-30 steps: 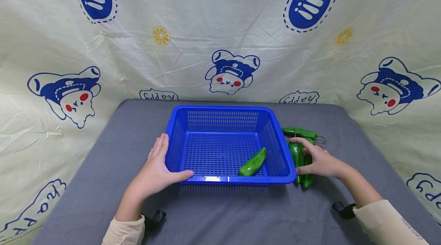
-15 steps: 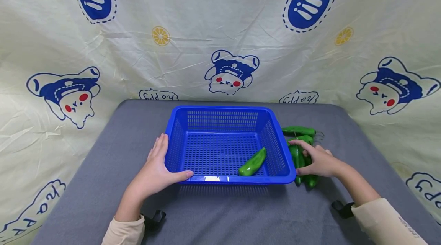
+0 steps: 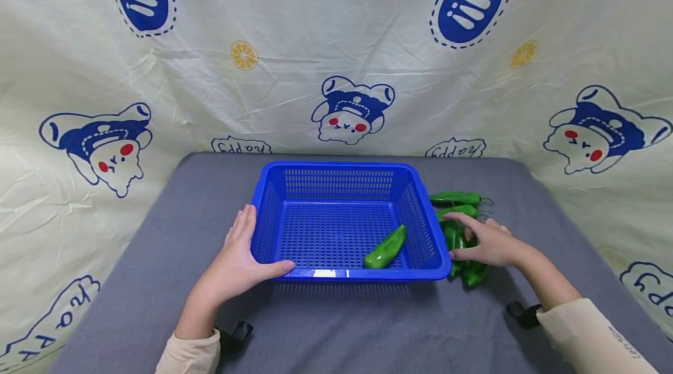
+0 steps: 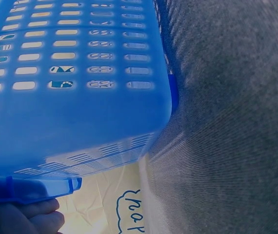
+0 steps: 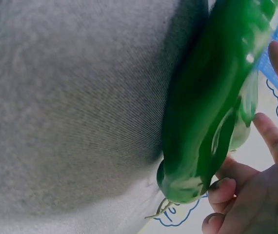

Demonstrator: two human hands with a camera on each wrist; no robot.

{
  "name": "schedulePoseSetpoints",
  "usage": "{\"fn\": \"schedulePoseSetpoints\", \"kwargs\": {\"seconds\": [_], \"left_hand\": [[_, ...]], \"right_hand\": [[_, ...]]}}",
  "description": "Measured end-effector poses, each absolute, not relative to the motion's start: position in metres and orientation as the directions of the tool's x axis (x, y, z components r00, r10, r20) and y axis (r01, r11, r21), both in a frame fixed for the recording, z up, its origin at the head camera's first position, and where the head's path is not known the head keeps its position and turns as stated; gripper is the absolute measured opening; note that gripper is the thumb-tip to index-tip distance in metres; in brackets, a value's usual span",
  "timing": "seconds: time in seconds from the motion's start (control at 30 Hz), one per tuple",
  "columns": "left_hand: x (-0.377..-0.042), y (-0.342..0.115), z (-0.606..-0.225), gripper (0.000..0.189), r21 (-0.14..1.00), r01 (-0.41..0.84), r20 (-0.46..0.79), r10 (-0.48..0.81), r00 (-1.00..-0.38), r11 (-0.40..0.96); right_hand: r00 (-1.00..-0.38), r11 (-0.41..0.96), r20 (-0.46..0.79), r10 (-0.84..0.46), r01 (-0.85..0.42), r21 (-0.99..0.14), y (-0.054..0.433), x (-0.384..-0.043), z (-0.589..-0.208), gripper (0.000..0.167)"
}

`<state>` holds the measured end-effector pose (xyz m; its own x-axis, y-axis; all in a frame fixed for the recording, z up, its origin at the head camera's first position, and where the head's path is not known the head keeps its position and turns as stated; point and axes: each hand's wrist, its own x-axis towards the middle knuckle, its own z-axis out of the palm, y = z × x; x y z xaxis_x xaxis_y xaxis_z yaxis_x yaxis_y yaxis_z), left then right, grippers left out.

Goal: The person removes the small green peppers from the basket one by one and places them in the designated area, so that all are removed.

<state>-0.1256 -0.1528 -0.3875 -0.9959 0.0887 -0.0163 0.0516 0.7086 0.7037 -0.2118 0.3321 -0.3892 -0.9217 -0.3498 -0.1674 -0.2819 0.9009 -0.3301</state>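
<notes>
A blue perforated plastic basket [image 3: 336,165] stands mid-table with one green pepper [image 3: 386,248] lying in its front right part. My left hand [image 3: 244,257] rests on its near left corner, fingers straight along the left side and thumb on the front rim. Beyond the right wall, several green peppers [image 3: 456,198] lie in a loose heap. Over that heap is my right hand [image 3: 489,242], thumb and index finger spread apart, the thumb tip close to the basket rim. In the right wrist view the index fingertip touches or nearly touches the peppers [image 5: 202,107]; the other fingers are bent.
Grey cloth [image 3: 368,327] covers the table. A pale printed curtain [image 3: 336,29] hangs behind and along both sides. Black straps [image 3: 236,336] show by both wrists.
Under my right hand the peppers have shifted; the near ones slid slightly right and the heap looks more spread. The left hand, basket and pepper inside it stay put.
</notes>
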Motion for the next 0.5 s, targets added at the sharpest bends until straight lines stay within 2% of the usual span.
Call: {"fn": "schedulePoseSetpoints", "kwargs": {"seconds": [0.5], "left_hand": [[-0.125,-0.152,-0.387,0.132,0.706,0.040,-0.024,0.081,-0.996,0.707]], "right_hand": [[-0.944,0.930,-0.171,-0.283,-0.227,-0.288,0.337,-0.218,-0.376,0.093]]}}
